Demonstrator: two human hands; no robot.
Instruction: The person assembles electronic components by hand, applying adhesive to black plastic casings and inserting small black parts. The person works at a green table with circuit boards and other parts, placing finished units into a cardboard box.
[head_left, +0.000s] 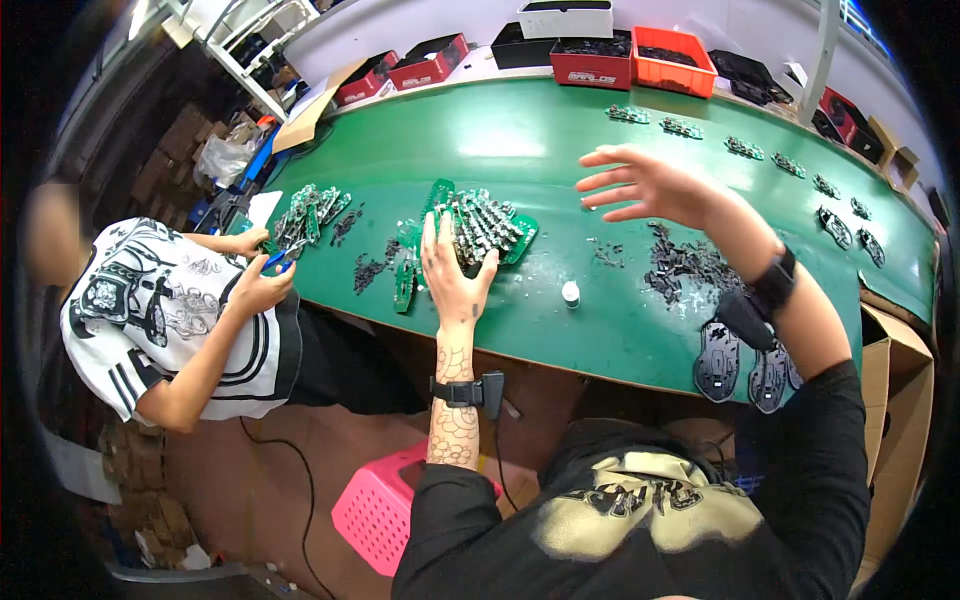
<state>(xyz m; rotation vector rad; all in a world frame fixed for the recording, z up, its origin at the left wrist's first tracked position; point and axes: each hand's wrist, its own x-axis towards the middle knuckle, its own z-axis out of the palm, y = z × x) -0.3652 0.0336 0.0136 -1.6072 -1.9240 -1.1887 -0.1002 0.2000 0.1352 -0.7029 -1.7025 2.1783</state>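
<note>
My left hand lies over the near left side of a heap of green circuit boards, fingers stretched forward and thumb apart against the heap. Whether its fingertips pinch one board is hard to see, but nothing is lifted. My right hand hovers above the green bench to the right of the heap, palm turned inward, fingers spread and holding nothing. Beneath and right of it lies a pile of small black plastic parts. A small white bottle stands between the heap and this pile.
At left, another person handles blue-handled pliers beside more circuit boards. Black mouse-shaped shells lie at the near right edge. Several boards line the green belt. An orange bin stands behind; a pink stool is below.
</note>
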